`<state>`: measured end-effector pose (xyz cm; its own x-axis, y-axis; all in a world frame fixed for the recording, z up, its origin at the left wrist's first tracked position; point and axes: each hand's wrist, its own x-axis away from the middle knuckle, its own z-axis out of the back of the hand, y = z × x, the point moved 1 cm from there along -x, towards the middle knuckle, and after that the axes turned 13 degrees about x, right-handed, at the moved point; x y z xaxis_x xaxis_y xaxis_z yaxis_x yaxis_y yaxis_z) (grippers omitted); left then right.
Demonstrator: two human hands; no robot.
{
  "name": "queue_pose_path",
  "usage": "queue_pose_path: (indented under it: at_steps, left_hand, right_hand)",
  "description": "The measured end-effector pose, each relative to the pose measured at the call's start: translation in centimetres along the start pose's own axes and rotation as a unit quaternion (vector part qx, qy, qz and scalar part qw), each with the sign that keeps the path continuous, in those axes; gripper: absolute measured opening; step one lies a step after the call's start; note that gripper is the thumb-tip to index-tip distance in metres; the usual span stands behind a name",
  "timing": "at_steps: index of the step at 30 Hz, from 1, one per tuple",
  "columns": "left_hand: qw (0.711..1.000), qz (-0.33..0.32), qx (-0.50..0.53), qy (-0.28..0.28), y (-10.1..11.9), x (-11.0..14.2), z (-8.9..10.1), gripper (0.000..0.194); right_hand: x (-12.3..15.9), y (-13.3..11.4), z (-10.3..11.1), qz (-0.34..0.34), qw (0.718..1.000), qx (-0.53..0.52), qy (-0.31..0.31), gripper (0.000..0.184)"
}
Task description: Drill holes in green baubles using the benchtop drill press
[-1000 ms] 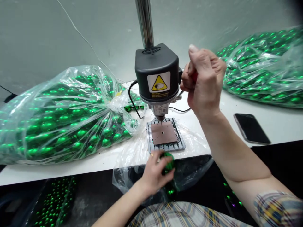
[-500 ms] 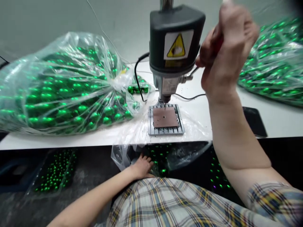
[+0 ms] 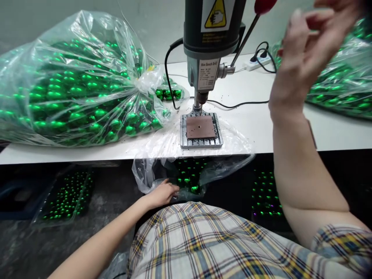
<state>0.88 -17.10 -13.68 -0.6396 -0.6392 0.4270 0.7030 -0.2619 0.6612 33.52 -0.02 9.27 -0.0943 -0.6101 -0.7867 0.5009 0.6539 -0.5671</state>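
Note:
My right hand (image 3: 312, 48) is in the air to the right of the bench drill (image 3: 207, 73), off the red knob (image 3: 264, 5) of its lever. Its fingers are loosely apart, with nothing between them. Under the drill bit, a brown plate (image 3: 200, 127) with a small hole lies on the slotted metal base (image 3: 202, 143), among dark shavings. Below the table edge my left hand (image 3: 162, 193) lies at the rim of an open clear plastic bag (image 3: 141, 172). Its fingers stretch toward shiny green balls (image 3: 187, 180) inside and hold nothing I can see.
A large tied bag of green balls (image 3: 78, 97) fills the left of the white table (image 3: 244, 133). Another bag (image 3: 343, 85) stands at the right, near a power strip (image 3: 258, 62). Black cables (image 3: 238, 105) run behind the drill. Below lies another bag of balls (image 3: 68, 195).
My right hand has let go of the red lever knob and moved right. The left hand stays at the bag's rim. The head view has tilted down, so the drill sits higher.

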Motion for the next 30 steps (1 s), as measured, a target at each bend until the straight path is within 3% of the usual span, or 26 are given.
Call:
queue_pose_path:
  at_steps: [1, 2, 4, 6, 8, 11, 14, 17, 20, 24, 27, 30]
  left_hand:
    - [1.000, -0.006, 0.017, 0.003, 0.1, 0.3, 0.3, 0.018]
    - [0.999, -0.013, 0.034, 0.009, 0.3, 0.7, 0.6, 0.019]
    - [0.997, -0.030, 0.069, 0.025, 0.7, 1.4, 1.1, 0.020]
    - [0.993, -0.051, 0.098, 0.037, 1.3, 2.1, 1.6, 0.020]
    - [0.990, -0.070, 0.113, 0.041, 2.2, 2.7, 2.2, 0.022]
    - [0.988, -0.089, 0.110, 0.069, 3.5, 3.8, 3.7, 0.025]
    - [0.980, -0.090, 0.119, 0.134, 4.6, 5.7, 5.8, 0.025]
    - [0.950, -0.082, 0.166, 0.252, 5.3, 7.9, 8.1, 0.027]
    - [0.890, -0.104, 0.206, 0.394, 6.2, 9.5, 10.3, 0.028]
    - [0.835, -0.157, 0.208, 0.485, 8.8, 9.3, 13.2, 0.021]
    - [0.794, -0.226, 0.205, 0.526, 11.0, 8.2, 15.4, 0.019]
    - [0.767, -0.275, 0.215, 0.539, 12.5, 7.1, 16.8, 0.025]
  right_hand:
    - [2.9, -0.1, 0.9, 0.042, 0.990, 0.036, 0.128, 0.011]
    - [6.2, -0.3, 1.3, 0.090, 0.983, 0.043, 0.153, 0.014]
    - [13.4, -0.4, 1.1, 0.172, 0.979, 0.046, -0.103, 0.016]
    - [20.4, 0.0, 0.1, 0.192, 0.940, 0.073, -0.273, 0.006]
    - [25.7, 1.1, -1.3, 0.175, 0.900, 0.128, -0.378, 0.027]
    - [29.8, 3.3, -3.3, 0.109, 0.845, 0.220, -0.475, 0.040]
    - [30.1, 4.8, -3.3, 0.066, 0.805, 0.255, -0.532, 0.037]
    - [28.2, 4.8, -0.7, 0.054, 0.821, 0.231, -0.520, 0.036]
    - [25.0, 3.9, 3.6, 0.024, 0.886, 0.197, -0.419, 0.030]
    - [20.6, 2.2, 7.7, -0.037, 0.957, 0.155, -0.243, 0.014]
    - [18.0, 1.7, 7.9, -0.080, 0.981, 0.124, -0.124, 0.014]
    - [16.7, 1.8, 6.7, -0.106, 0.989, 0.094, -0.046, 0.017]
